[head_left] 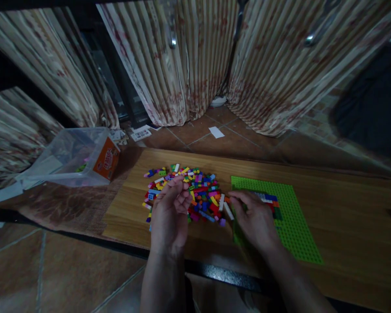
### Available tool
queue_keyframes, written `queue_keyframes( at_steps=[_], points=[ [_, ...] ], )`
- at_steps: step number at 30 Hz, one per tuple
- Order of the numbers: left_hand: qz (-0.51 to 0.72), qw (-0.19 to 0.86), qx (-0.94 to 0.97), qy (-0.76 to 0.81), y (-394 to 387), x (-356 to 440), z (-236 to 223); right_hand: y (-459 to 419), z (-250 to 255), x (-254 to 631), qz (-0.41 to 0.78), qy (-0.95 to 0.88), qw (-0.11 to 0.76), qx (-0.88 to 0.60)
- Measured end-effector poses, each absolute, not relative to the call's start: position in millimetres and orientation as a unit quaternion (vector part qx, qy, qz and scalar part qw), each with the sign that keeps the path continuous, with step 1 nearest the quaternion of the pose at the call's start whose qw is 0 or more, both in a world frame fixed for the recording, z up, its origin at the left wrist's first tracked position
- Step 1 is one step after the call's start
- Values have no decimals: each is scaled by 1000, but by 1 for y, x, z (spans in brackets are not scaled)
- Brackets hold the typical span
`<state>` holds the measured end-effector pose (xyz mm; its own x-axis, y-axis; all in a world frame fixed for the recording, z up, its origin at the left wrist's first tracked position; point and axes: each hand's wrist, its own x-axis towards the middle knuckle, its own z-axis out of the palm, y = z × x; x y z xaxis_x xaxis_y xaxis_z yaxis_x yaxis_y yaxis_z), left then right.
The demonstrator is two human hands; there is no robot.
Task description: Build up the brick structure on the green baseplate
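Observation:
A pile of small coloured bricks (200, 191) lies on a low wooden table (345, 217). My left hand (171, 213) hovers over the pile's left part with its fingers curled loosely; I cannot tell whether it holds a brick. My right hand (254, 217) rests on the left edge of a green baseplate (296, 226), its fingertips reaching toward the pile's right side near a white brick (228, 211). A few bricks, blue, white and red (270, 199), stand fixed on the baseplate just beyond my right hand.
A clear plastic tub (71, 158) with an orange label lies tilted at the table's left end on a brown cloth. Striped curtains (182, 65) hang behind. Tiled floor with a paper scrap (216, 132) lies beyond the table.

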<state>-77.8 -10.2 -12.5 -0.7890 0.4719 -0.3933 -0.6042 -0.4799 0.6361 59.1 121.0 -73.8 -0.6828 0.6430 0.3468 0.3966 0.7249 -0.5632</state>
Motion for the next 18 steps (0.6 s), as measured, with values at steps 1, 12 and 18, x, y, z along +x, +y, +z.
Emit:
queue_keyframes(
  at_steps=[1, 12, 18],
  points=[
    [857, 316, -81, 399, -10, -78, -13, 124, -73, 60, 214, -895, 257, -296],
    [855, 324, -73, 398, -10, -77, -13, 120, -73, 48, 183, -949, 166, -198],
    [855, 326, -75, 396, -11, -78, -13, 121, -78, 44, 177, -939, 196, -218]
  ],
)
